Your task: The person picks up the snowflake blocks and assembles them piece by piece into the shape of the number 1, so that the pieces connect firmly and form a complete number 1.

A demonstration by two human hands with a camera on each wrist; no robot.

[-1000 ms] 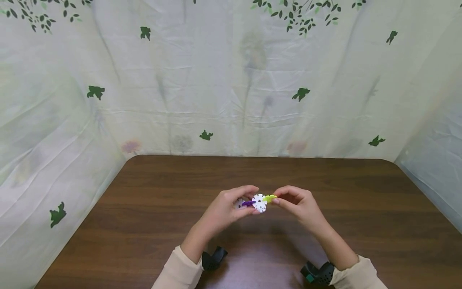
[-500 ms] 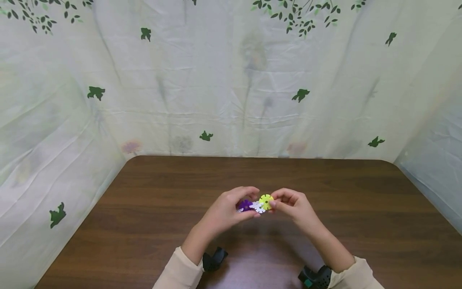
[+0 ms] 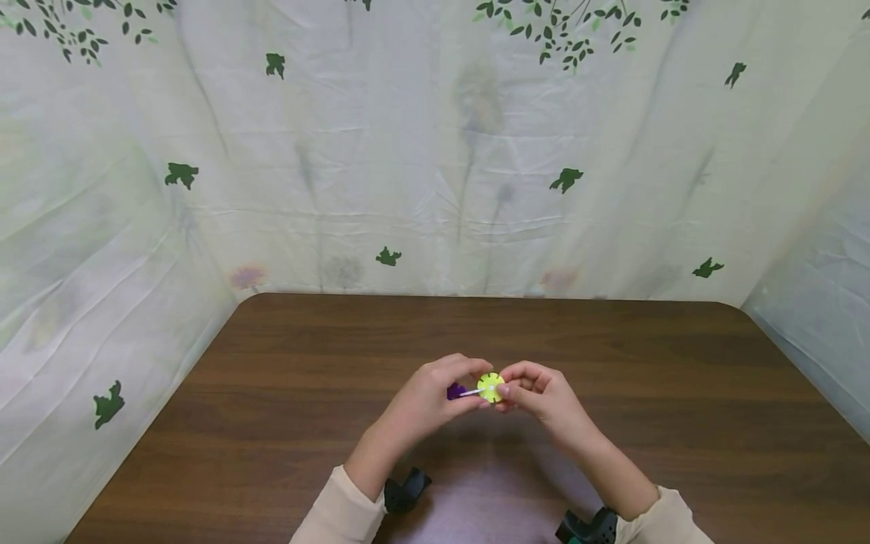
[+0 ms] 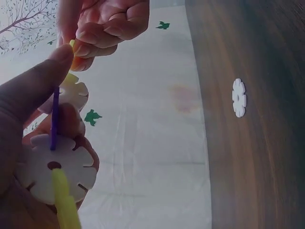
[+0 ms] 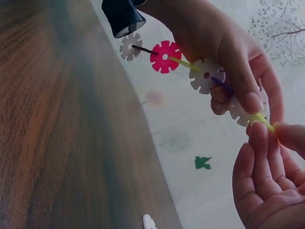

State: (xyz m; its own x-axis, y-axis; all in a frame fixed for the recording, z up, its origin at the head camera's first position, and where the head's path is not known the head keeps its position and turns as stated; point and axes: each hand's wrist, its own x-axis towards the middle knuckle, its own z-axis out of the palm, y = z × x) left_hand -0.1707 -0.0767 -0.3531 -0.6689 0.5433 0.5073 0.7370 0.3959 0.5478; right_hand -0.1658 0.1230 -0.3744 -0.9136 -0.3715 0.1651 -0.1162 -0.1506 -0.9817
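Observation:
A chain of slotted snowflake discs hangs from my left hand (image 3: 428, 393). In the right wrist view its white (image 5: 130, 46), black (image 5: 145, 49), pink (image 5: 162, 64), yellow (image 5: 180, 62), white (image 5: 200, 83) and purple (image 5: 219, 82) discs trail back from the fingers. My left thumb and fingers pinch the front part, at a white disc (image 5: 243, 114). The end yellow disc (image 3: 486, 384) is slotted into that white one. My right hand (image 3: 547, 404) pinches the yellow disc's outer edge between thumb and fingertips. Both hands are raised over the brown table (image 3: 306, 438).
A loose white snowflake disc (image 4: 239, 98) lies on the table in the left wrist view. Black wrist cameras (image 3: 406, 491) are strapped at the sleeves. A pale curtain (image 3: 421, 166) with printed leaves stands behind the table's far edge.
My right hand has moved left toward the left hand. The chain's end has turned, so the yellow disc now faces the head camera while its white neighbour shows edge-on.

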